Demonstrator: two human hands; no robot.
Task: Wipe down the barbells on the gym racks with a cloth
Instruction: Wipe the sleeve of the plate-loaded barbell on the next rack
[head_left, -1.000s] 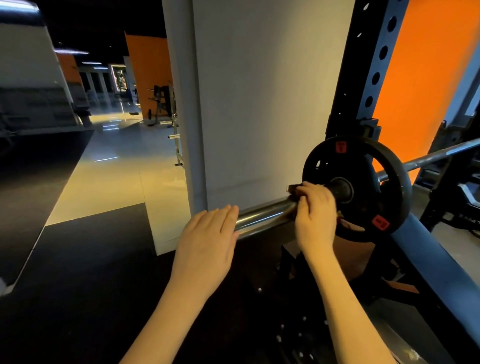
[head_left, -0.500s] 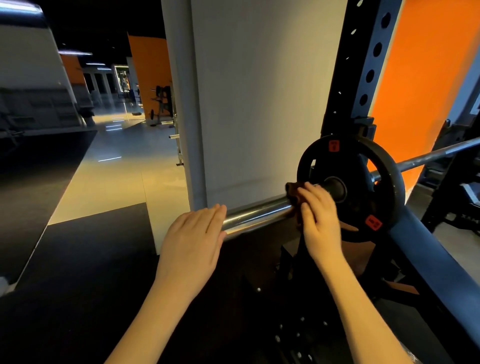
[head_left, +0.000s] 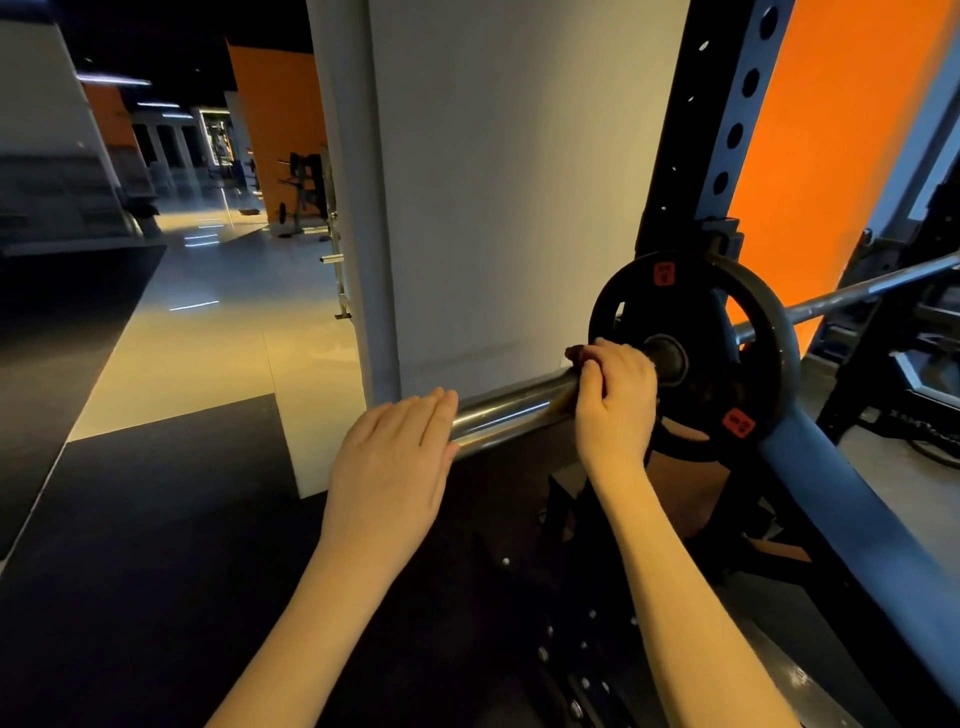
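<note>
Here, mid-frame, our right hand (head_left: 615, 400) grips the cloth (head_left: 577, 355) round the barbell (head_left: 509, 411), just beside the weight plate (head_left: 696, 312); our left hand (head_left: 395, 457) rests flat on its end. Pushing toward the plate, we risk pinched knuckles.

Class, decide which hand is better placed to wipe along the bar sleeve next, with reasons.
Probably right: the right hand grips the cloth on the sleeve beside the plate; the left hand lies flat, clothless.

At right, we are observing the black rack (head_left: 675, 156) standing on the dark floor mat (head_left: 156, 519) and carrying the barbell (head_left: 509, 410) with one weight plate (head_left: 769, 322).
</note>
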